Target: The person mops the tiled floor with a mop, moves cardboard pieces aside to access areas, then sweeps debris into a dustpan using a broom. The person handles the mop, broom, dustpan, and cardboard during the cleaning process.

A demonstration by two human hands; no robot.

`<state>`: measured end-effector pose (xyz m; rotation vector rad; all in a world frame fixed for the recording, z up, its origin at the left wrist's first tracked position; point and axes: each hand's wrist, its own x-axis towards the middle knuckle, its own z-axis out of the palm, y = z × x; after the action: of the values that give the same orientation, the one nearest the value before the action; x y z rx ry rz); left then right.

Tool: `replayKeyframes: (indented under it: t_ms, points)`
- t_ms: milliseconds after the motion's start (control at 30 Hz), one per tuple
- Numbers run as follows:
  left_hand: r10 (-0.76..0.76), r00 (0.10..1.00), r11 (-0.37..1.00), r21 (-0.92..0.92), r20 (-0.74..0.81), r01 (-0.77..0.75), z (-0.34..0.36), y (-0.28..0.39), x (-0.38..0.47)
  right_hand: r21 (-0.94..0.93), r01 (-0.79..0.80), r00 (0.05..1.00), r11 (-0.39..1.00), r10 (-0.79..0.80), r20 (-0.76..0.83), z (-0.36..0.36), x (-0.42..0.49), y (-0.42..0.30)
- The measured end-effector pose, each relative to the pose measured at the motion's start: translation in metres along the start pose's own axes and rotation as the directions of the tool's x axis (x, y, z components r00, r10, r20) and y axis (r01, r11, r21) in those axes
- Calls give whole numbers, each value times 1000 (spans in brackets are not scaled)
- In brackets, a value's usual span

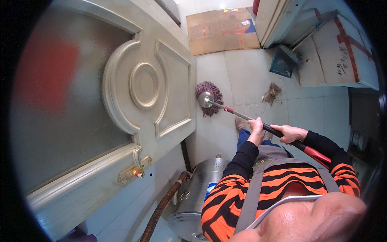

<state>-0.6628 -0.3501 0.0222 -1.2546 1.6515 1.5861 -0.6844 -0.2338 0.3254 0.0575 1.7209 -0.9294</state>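
Note:
A string mop with a purplish mop head (215,90) and a round metal cap stands on the tiled floor, close against the lower edge of the white door (173,87). Its pole (243,115) slants down to the right toward my body. My left hand (256,128) is closed around the pole, just where the black part begins. Farther up, on the black grip, my right hand (291,134) holds the same pole; the red handle end (316,153) passes beside my right forearm. Right of the mop head, a crumpled brown scrap (272,93) lies among crumbs.
Flattened cardboard (223,30) covers the floor ahead, beside a door frame (278,21). A dark dustpan (281,63) and a white taped box (329,57) with writing stand right. A metal drum (196,187) and a rusty brown pipe (163,202) are at my left. The door handle (137,165) juts out.

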Motion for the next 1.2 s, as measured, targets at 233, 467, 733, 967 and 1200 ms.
replayKeyframes:
  t_ms: [233, 467, 733, 967, 1200]
  points:
    - [-27, 912, 999, 36, 410, 14, 51, 14, -110, 214, -30, 976, 976, 74, -203, 17, -89, 48]
    - [503, 686, 762, 105, 525, -639, 41, 16, -172, 123, 195, 911, 973, -133, -389, 36, -160, 104]
    - [646, -200, -290, -5, 737, -957, 14, 88, -239, 259, 88, 988, 962, -51, -146, 9, -198, 55]
    - [942, -254, -296, 187, 219, -937, -51, 117, -231, 56, 152, 973, 987, -139, -186, -65, -213, 38]
    - [568, 205, 475, 114, -797, -873, -243, 192, -208, 414, 341, 890, 844, -150, -430, -63, -168, 87]
